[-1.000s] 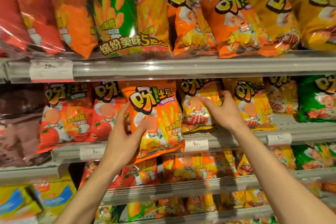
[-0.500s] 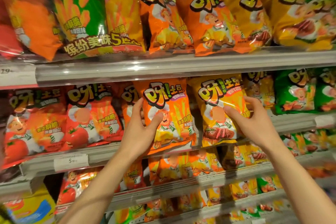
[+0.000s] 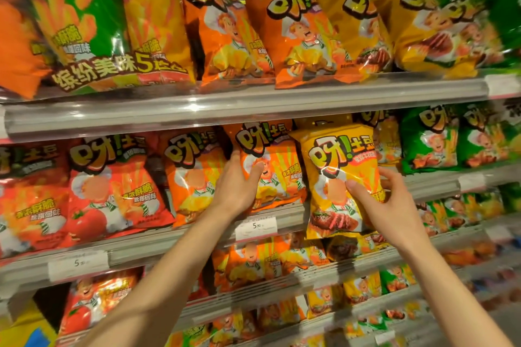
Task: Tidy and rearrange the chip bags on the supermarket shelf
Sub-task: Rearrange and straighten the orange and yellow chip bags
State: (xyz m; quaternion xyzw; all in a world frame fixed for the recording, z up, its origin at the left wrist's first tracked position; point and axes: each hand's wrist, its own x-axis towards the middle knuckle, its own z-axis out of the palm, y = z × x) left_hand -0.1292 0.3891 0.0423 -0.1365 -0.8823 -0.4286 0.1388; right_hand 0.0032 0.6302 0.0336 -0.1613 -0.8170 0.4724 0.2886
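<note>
Hands are working at the middle shelf's grey metal front edge (image 3: pixel 197 234). The left hand (image 3: pixel 236 189) is lying spread and flat on a glossy orange chip bag with a cartoon chef (image 3: pixel 270 166), fingers open, pressing rather than clasping it; that bag is standing upright on the shelf just behind a white price label (image 3: pixel 256 226). The right hand (image 3: pixel 393 207) is grasping a shiny yellow chip bag with a steak picture (image 3: pixel 338 177), thumb on the front and fingers curling round its right side (its lower end is hanging past the front edge). The two bags are touching side by side. Red tomato chip bags (image 3: pixel 112 186) are standing toward the shelf's left end, green chip bags (image 3: pixel 431 138) toward its right.
</note>
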